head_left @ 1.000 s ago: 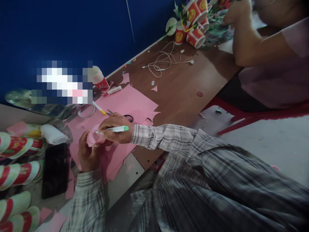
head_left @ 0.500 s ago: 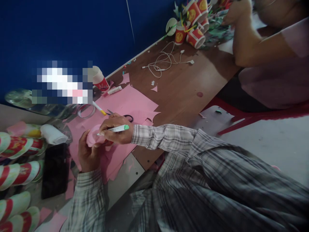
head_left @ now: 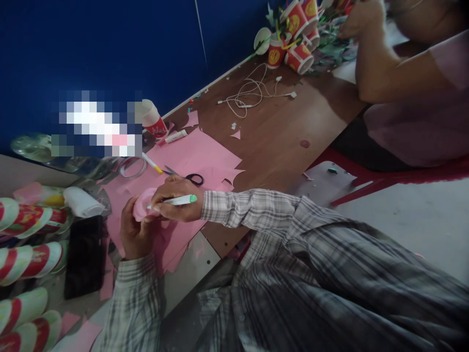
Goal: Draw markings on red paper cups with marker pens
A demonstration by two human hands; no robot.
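Note:
My left hand point(head_left: 136, 234) is closed around a rounded pink paper piece point(head_left: 141, 208), held above the pink sheets point(head_left: 208, 149). In my right hand point(head_left: 174, 188) is a white marker with a green end point(head_left: 183, 200). Its tip points down at the pink piece, and whether it touches cannot be made out. My right fingers cover part of that piece. Just beyond this hand lie scissors with dark handles point(head_left: 195, 179) and a white-and-yellow pen point(head_left: 153, 164). A roll of clear tape point(head_left: 132, 167) rests to their left.
Stacked paper cups point(head_left: 25, 217) and a dark phone point(head_left: 84, 256) lie at left. A red marker point(head_left: 174, 138), more cups point(head_left: 154, 120) and white earphones point(head_left: 252, 93) are farther back. A co-worker's arm point(head_left: 379, 63) and a red chair point(head_left: 361, 188) are at right.
The view has shifted slightly. My right hand and the marker have moved a little, and more of the scissors shows. Both hands keep their hold.

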